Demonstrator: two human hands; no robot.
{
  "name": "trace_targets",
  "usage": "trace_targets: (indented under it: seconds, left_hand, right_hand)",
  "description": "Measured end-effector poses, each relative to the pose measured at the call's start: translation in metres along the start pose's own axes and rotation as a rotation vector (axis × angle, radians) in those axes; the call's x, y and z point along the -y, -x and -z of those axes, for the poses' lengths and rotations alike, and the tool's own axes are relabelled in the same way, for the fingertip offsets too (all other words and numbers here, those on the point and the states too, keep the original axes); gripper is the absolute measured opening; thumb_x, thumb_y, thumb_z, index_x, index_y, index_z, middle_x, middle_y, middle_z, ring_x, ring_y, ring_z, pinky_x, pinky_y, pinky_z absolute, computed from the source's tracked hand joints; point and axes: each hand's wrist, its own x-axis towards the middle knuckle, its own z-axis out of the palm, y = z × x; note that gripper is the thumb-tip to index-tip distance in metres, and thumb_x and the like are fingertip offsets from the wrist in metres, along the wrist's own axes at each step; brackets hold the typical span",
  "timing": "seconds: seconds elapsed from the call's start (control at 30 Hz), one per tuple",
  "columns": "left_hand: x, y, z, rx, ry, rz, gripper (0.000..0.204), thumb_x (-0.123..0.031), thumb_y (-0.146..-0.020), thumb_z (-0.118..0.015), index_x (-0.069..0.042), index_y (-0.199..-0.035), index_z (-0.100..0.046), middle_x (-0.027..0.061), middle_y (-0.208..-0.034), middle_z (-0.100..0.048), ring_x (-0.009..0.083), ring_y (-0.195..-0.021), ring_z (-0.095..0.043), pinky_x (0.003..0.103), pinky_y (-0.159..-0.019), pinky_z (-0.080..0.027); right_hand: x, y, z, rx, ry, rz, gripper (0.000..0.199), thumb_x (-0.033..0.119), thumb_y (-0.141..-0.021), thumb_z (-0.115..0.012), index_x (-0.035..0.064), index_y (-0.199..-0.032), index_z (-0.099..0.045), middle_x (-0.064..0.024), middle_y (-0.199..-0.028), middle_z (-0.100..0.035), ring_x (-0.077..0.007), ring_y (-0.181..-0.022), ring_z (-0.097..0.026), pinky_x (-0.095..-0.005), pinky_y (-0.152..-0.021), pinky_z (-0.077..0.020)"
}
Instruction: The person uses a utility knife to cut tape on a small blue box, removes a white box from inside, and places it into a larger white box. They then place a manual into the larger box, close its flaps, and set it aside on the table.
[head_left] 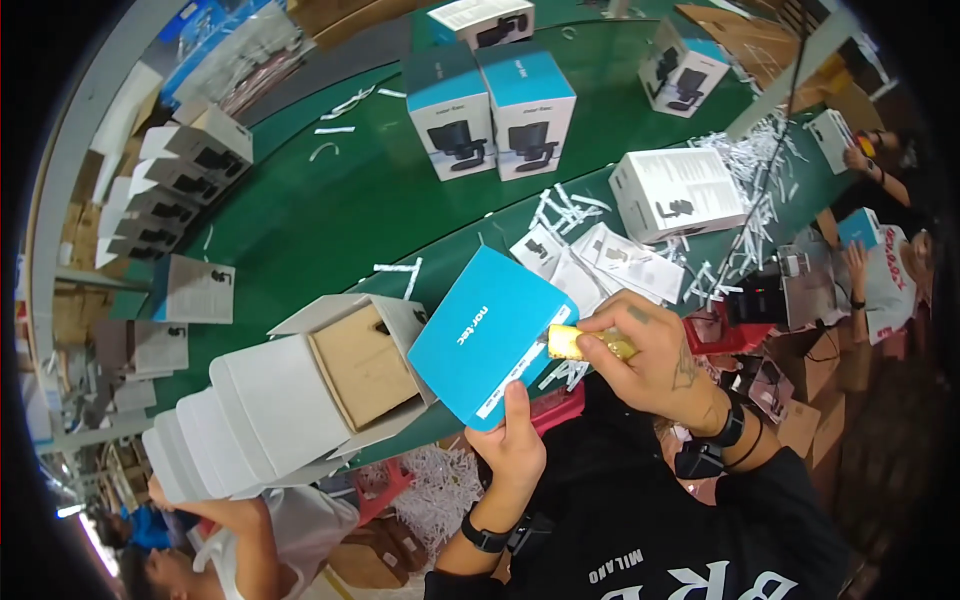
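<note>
My left hand (509,445) grips a small carton (485,325) by its near edge, its teal face turned up. The thumb lies beside a white label strip (512,382) that runs along the carton's right-hand edge. In my right hand (645,355), closed fingers hold a short yellow tool (568,342), whose end meets that same edge near the far end of the label. The kind of tool is not clear. Left of the carton stands an open white box (280,400) with a brown cardboard insert (365,368) inside, its flaps folded out.
On the green table (320,220), teal-topped boxes (525,110) stand at the back, and a white box (678,192) lies at right. Leaflets (625,262) and paper strips (755,160) are scattered nearby. Open boxes line the left. Other people (890,275) work at right and lower left.
</note>
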Motion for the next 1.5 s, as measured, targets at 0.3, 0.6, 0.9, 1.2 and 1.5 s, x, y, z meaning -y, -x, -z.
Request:
trace_targets:
  seconds: [0.3,0.6,0.9,1.2,1.5]
  left_hand:
    - [0.002,-0.001,-0.005,0.058,-0.024,-0.024,0.029,-0.008,-0.103,-0.054,0.012,-0.124,-0.058,0.0176,-0.123,-0.066,0.0205,-0.109,-0.065,0.034,-0.097,-0.050]
    - [0.002,-0.004,-0.013,0.055,-0.065,-0.053,0.028,-0.009,-0.105,-0.053,0.009,-0.125,-0.057,0.0149,-0.125,-0.065,0.0197,-0.113,-0.061,0.034,-0.102,-0.045]
    - [0.017,0.004,-0.005,0.012,-0.156,-0.021,0.019,-0.007,-0.102,-0.058,0.008,-0.113,-0.063,0.0105,-0.106,-0.069,0.0151,-0.095,-0.063,0.032,-0.083,-0.052]
    - [0.017,-0.004,0.014,0.156,-0.050,-0.010,0.015,-0.008,-0.103,-0.059,0.005,-0.105,-0.066,0.0051,-0.091,-0.069,0.0092,-0.085,-0.061,0.029,-0.073,-0.051]
    - [-0.002,-0.010,0.040,0.341,-0.282,0.106,0.014,-0.011,-0.098,-0.067,0.002,-0.103,-0.069,0.0042,-0.087,-0.070,0.0089,-0.079,-0.060,0.029,-0.071,-0.051]
  right_hand:
    - [0.011,0.029,-0.018,-0.159,-0.005,-0.152,0.012,0.009,-0.092,-0.070,-0.0015,-0.097,-0.065,-0.0142,-0.090,-0.067,-0.0242,-0.079,-0.069,-0.0317,-0.069,-0.0516]
    - [0.009,0.034,-0.071,-0.357,-0.691,-0.663,0.014,0.006,-0.093,-0.069,0.0005,-0.104,-0.063,-0.0139,-0.087,-0.066,-0.0210,-0.075,-0.065,-0.0309,-0.068,-0.0510]
    - [-0.011,0.007,-0.079,-0.317,0.052,0.218,0.027,0.002,-0.079,-0.075,0.0020,-0.103,-0.062,-0.0136,-0.090,-0.064,-0.0243,-0.076,-0.063,-0.0350,-0.067,-0.0507]
    - [0.008,-0.012,-0.058,0.095,-0.090,-0.029,0.030,0.002,-0.071,-0.077,-0.0010,-0.098,-0.063,-0.0104,-0.079,-0.068,-0.0212,-0.066,-0.065,-0.0304,-0.066,-0.0511]
    - [-0.081,0.019,0.035,0.139,0.041,-0.165,0.072,0.000,-0.075,-0.074,0.0031,-0.144,-0.053,-0.0155,-0.120,-0.068,-0.0257,-0.108,-0.066,-0.0344,-0.095,-0.0496]
